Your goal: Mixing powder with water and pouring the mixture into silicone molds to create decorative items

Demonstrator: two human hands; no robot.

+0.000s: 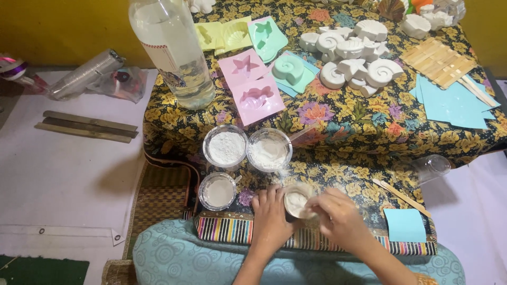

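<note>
Left hand steadying a small clear cup of white powder at the near edge of the floral cloth, the right hand curls over its rim, fingers bent, below two powder-filled cups and pastel moulds.

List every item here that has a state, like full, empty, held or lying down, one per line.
Left hand: steadying the small cup.
Right hand: over the small cup, blurred.
Small cup: upright, holds white powder.
Two powder cups: upright, open, filled with white powder.
Grey cup: upright, holds pale mix.
Bottle: upright, clear liquid inside.
Empty cup: lying on its side.
Pink moulds: empty.
</note>
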